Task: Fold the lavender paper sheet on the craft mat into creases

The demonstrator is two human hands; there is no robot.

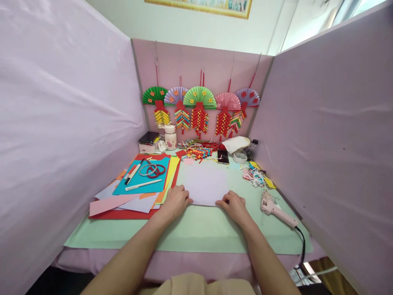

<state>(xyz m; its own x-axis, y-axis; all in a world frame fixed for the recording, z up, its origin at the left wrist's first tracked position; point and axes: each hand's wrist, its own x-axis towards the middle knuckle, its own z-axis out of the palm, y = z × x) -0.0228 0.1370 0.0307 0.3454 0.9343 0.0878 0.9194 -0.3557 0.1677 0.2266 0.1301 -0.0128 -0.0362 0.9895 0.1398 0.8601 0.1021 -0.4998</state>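
A pale lavender sheet of paper (205, 182) lies flat on the mint-green table cover. At its near left corner my left hand (177, 200) is closed, thumb and curled fingers pinching the edge. My right hand (233, 207) grips the near right corner in the same way. Close beside my left hand is a stack of coloured paper, with a blue sheet (118, 187) on top. On it rest red-handled scissors (157, 171), a white pen (143, 185) and a black marker (134, 173).
A hot glue gun (278, 211) with its cord lies at the right, near paper scraps (254, 177). Behind the sheet are small rolled paper tubes (199, 154), a phone (222, 157), a tape roll (240, 157) and a bottle (170, 138). Paper fan ornaments (200, 98) hang on the back panel.
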